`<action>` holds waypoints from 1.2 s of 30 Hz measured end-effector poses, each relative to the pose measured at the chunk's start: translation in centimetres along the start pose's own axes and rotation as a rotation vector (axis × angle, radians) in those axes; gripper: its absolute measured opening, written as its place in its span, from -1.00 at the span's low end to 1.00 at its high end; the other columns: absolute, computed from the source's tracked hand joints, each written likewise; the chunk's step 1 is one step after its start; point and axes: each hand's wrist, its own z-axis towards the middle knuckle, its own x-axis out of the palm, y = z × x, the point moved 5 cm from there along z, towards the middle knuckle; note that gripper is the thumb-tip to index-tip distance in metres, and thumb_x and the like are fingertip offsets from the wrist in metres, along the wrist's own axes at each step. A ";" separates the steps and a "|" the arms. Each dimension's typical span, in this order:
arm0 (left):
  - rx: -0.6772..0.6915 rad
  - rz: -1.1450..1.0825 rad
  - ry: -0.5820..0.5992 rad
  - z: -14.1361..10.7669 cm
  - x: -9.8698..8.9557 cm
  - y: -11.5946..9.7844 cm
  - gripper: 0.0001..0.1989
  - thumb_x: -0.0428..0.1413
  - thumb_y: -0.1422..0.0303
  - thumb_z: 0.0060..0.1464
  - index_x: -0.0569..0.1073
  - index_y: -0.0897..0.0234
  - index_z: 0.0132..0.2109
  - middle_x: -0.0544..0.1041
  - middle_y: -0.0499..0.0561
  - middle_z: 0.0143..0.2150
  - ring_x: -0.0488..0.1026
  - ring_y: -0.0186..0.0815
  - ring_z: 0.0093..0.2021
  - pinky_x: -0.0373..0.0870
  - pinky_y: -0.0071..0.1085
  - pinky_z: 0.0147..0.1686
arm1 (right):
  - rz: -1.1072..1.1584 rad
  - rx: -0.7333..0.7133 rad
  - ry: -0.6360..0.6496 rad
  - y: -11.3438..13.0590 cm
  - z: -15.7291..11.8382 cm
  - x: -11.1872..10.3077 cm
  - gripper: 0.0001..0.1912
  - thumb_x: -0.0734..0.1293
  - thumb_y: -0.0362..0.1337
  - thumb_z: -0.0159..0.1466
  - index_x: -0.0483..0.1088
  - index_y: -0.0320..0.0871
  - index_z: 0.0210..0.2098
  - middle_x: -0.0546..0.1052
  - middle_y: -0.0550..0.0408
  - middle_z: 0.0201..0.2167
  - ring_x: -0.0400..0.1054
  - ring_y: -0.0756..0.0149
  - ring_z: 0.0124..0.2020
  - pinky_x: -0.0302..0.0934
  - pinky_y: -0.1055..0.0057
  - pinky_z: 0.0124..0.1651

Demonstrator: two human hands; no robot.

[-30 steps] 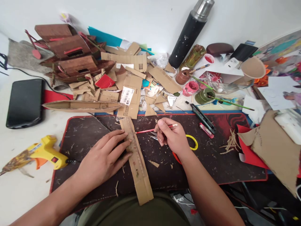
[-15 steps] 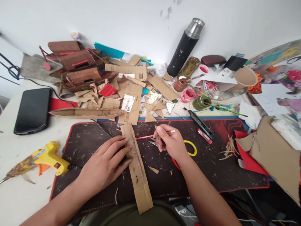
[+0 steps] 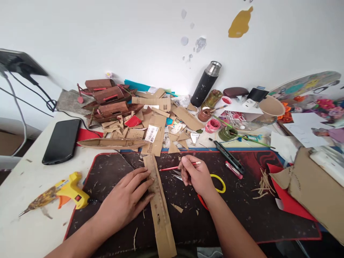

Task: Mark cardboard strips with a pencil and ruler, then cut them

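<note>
A long strip of brown cardboard (image 3: 164, 240) lies on the dark mat, pointing away from me. Along it rests a clear ruler (image 3: 158, 202). My left hand (image 3: 126, 197) lies fairly flat from the left, its fingertips pressing on the ruler and strip. Pinched in my right hand (image 3: 194, 173) is a red pencil (image 3: 170, 168); its tip points left, just beside the strip's right edge. Partly behind that hand lie scissors (image 3: 220, 183) with yellow and red handles. Small cardboard scraps (image 3: 177, 208) are scattered nearby.
At left are a yellow glue gun (image 3: 72, 190) and a black phone (image 3: 61, 141). Brown model boats (image 3: 110, 96), a bare cardboard hull (image 3: 113, 144) and cardboard offcuts fill the back. A box cutter (image 3: 228, 156), paint pots (image 3: 213, 125) and a black flask (image 3: 205, 84) stand or lie right of centre.
The view has tilted upward, showing more wall. The pencil tip has drawn back slightly from the strip's edge. My left hand keeps its place on the ruler.
</note>
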 end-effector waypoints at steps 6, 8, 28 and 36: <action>0.006 0.039 -0.014 -0.1 0.0 -0.1 -0.74 0.14 0.31 0.48 0.61 0.29 0.17 0.70 0.21 0.13 0.60 0.00 0.24 0.58 -0.06 0.25 | 0.048 -0.030 -0.014 -0.1 0.0 -0.2 -0.35 0.50 0.37 0.28 0.46 -0.12 -0.41 0.34 0.27 -0.73 0.20 0.43 -0.76 -0.03 0.52 -0.67; 0.014 0.054 -0.019 -0.1 0.0 -0.2 -0.74 0.15 0.31 0.48 0.61 0.29 0.17 0.70 0.21 0.13 0.61 0.00 0.22 0.57 -0.07 0.24 | 0.063 -0.037 -0.017 -0.2 0.1 -0.3 -0.35 0.50 0.37 0.28 0.45 -0.12 -0.42 0.34 0.27 -0.73 0.21 0.43 -0.76 -0.02 0.52 -0.67; 0.024 0.159 -0.005 -0.4 -1.2 -0.8 -0.72 0.07 0.30 0.52 0.63 0.20 0.16 0.72 0.16 0.05 0.65 -0.06 0.05 0.57 -0.09 0.14 | 0.069 -0.066 0.013 -0.2 0.2 0.0 -0.36 0.50 0.37 0.27 0.47 -0.12 -0.40 0.36 0.26 -0.72 0.21 0.42 -0.73 0.05 0.51 -0.66; 0.201 0.141 0.081 -0.6 -1.3 -4.4 -0.62 0.07 0.27 0.52 0.55 0.23 0.34 0.63 0.13 0.37 0.57 -0.05 0.30 0.47 -0.15 0.28 | 0.081 -0.067 -0.026 0.0 0.1 -0.2 -0.34 0.50 0.39 0.26 0.46 -0.12 -0.40 0.35 0.26 -0.71 0.20 0.43 -0.74 0.01 0.52 -0.67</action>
